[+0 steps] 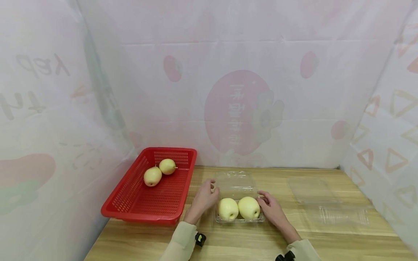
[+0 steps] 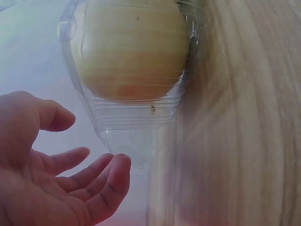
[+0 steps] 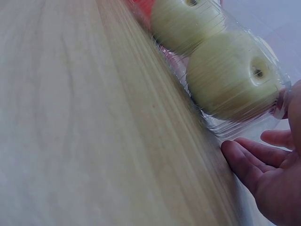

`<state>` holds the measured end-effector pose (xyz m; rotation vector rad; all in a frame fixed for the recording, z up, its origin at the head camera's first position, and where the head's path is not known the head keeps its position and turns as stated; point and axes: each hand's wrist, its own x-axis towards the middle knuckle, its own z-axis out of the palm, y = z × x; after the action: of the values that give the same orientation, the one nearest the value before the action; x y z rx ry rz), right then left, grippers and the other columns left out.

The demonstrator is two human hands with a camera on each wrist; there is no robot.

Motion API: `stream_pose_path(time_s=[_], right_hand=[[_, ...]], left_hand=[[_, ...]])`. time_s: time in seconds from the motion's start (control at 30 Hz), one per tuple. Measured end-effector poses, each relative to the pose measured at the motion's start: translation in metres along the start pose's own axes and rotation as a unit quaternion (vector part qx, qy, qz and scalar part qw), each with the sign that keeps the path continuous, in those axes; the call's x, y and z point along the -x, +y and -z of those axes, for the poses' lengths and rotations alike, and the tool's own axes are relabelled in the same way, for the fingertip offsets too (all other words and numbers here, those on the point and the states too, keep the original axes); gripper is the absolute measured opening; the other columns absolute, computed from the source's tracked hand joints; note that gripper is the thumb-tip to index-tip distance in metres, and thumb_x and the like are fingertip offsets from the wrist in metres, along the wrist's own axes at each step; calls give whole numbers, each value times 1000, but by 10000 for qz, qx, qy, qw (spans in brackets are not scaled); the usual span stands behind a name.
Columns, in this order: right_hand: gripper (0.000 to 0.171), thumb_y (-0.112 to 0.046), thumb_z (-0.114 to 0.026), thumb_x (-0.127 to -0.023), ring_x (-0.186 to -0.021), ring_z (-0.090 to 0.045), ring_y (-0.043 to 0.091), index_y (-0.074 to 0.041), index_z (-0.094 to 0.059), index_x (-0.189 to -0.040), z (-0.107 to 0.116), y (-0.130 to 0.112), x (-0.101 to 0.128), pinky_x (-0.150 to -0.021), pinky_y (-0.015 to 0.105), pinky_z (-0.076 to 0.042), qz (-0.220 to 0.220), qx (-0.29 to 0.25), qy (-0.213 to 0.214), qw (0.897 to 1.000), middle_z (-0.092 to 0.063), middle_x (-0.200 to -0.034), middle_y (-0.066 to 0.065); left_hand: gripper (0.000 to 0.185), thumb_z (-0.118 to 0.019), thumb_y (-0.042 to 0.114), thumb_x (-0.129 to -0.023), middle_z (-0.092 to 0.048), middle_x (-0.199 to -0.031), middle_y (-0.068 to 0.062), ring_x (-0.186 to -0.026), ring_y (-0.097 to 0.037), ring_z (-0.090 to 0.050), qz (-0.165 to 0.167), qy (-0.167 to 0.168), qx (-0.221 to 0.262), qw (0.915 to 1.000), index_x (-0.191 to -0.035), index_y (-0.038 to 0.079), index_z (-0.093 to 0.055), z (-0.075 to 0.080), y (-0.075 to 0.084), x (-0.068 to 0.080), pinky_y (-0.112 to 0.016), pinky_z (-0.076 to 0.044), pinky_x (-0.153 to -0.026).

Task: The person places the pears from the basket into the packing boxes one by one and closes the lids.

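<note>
Head view: your left hand [image 1: 204,197] and right hand [image 1: 272,208] flank a clear clamshell box [image 1: 239,203] on the tabletop [image 1: 245,243]. It holds two pears [image 1: 238,208], and its lid [image 1: 234,183] stands open behind. Both hands are relaxed and grasping nothing, fingertips at the box's edges. A red basket [image 1: 148,188] to the left carries two more pears [image 1: 158,171]; further empty clamshells [image 1: 330,204] lie to the right. To close the box well, in my judgement, steady the base with one hand and bring the lid down evenly so the fruit is not pinched.

Left wrist view: your left hand [image 2: 51,174] is loose, fingers slightly curled, just beside the box corner [image 2: 127,136].

Right wrist view: your right hand [image 3: 268,181] lies released beside the box.

The backdrop writing appears mirrored and faint; it cannot be read. No brand shows on the box.
</note>
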<state>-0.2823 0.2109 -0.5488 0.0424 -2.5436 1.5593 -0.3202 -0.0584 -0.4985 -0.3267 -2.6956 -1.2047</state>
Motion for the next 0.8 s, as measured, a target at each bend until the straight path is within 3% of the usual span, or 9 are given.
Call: stream_pose_path(time_s=[0.2,0.5,0.8], right_hand=[[38,-18,-55,-99,-105,-66,22,0,-56,-132,0,2,-1,-89,24,-49,27,-20,-9,10000,-71,-111,15],[38,-19,-55,-99,-103,-66,19,0,-56,-131,0,3,0,-87,23,-49,50,-78,5,10000,-71,-110,14],[37,-20,-55,-99,-103,-66,19,0,-57,-131,-1,-1,0,-88,24,-49,-15,-36,28,10000,-71,-111,14]], left_hand=[[41,-59,27,-94,-68,-103,-13,-96,-28,-65,354,-64,-50,9993,-126,2,-56,-1,-2,-1,-44,-52,-78],[49,-58,27,-94,-73,-103,-12,-95,-25,-67,550,-257,-27,9981,-133,-2,-52,-1,-6,-1,-43,-52,-77],[53,-55,31,-94,-71,-115,-17,-109,-30,-64,609,-369,-134,9974,-133,-5,-54,-5,-11,-3,-48,-51,-90]])
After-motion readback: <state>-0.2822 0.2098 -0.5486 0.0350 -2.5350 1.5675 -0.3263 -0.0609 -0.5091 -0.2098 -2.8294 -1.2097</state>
